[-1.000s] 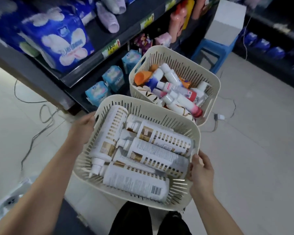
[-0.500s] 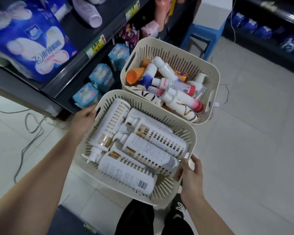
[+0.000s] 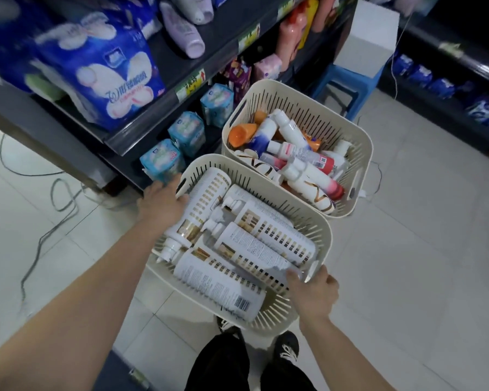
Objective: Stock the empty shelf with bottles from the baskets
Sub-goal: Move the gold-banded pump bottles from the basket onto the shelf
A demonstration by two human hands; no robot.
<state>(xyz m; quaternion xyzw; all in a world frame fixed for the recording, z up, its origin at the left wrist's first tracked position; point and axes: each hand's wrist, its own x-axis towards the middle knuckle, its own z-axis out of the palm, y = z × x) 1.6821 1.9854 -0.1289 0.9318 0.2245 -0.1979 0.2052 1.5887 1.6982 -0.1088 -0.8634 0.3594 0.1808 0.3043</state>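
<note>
A cream slatted basket [image 3: 326, 238] sits in front of me, filled with several large white bottles [image 3: 254, 246] with gold bands, all lying on their sides. My left hand [image 3: 164, 204] grips its left rim at the handle slot, fingers curled over the edge beside a bottle. My right hand [image 3: 312, 292] grips the near right rim. A second cream basket [image 3: 308, 101] stands on the floor just beyond, touching the first. It holds several mixed bottles [image 3: 294, 156], white, pink and orange.
A dark shelf unit [image 3: 164, 114] on the left carries blue packs [image 3: 105, 77], lilac bottles and small teal packs. A blue stool [image 3: 347, 80] with a white box [image 3: 367, 38] stands behind the baskets. Cables [image 3: 54, 204] trail over the tiles at left. Another dark shelf [image 3: 449, 80] lines the right.
The basket I hold has come lower and closer to the far basket. My right hand has shifted along the near rim, and my left fingers now reach over the left edge.
</note>
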